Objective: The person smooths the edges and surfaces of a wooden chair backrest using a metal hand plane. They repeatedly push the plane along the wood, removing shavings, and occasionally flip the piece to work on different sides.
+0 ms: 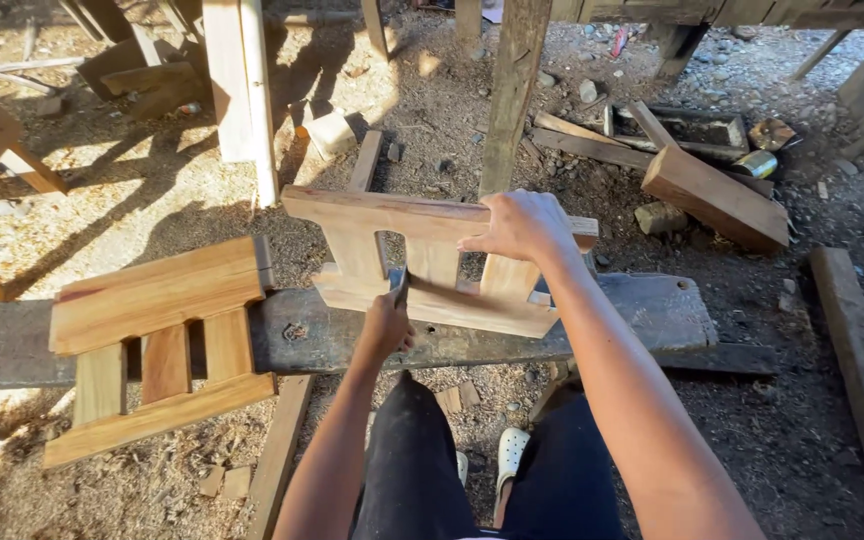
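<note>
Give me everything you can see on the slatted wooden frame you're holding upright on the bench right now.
The wooden frame looks like reddish-brown bare timber: two long rails joined by three short slats with gaps between. It stands upright on its lower rail on the dark plank bench. The right hand grips the top rail; the left hand presses a small dark tool against the lower rail.

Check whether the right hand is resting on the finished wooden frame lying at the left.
No, the right hand grips the upright wooden frame on the plank.
</note>
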